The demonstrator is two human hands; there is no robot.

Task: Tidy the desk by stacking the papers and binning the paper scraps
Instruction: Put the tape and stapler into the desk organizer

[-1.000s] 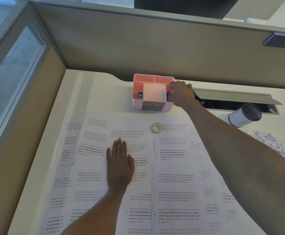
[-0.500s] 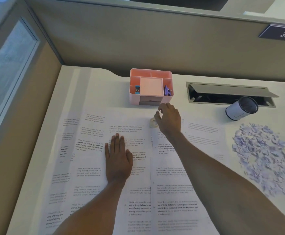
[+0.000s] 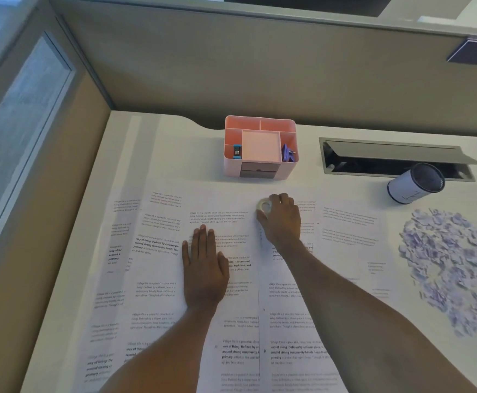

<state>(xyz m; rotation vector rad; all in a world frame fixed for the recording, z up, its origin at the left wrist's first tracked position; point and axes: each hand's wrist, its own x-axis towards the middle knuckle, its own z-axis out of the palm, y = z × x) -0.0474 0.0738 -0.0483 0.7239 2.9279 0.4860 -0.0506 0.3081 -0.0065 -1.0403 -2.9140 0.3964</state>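
Observation:
Several printed paper sheets [image 3: 158, 251] lie spread and overlapping across the white desk [image 3: 175, 143]. My left hand [image 3: 203, 268] rests flat on the middle sheets, fingers together and holding nothing. My right hand [image 3: 282, 219] curls around a small white tape roll [image 3: 265, 206] that sits on the papers in front of the organiser. A heap of purple-white paper scraps [image 3: 449, 265] covers the desk at the right. A small white cylindrical bin [image 3: 414, 184] with a dark opening lies tipped on its side behind the scraps.
A pink desk organiser [image 3: 260, 148] with a stapler and purple clips stands at the back centre. An open grey cable hatch [image 3: 396, 157] is set into the desk at the back right. Partition walls close off the back and left.
My right hand drew back from the organiser's right compartment, came down toward me and closed around the tape roll. My left hand stayed flat on the papers.

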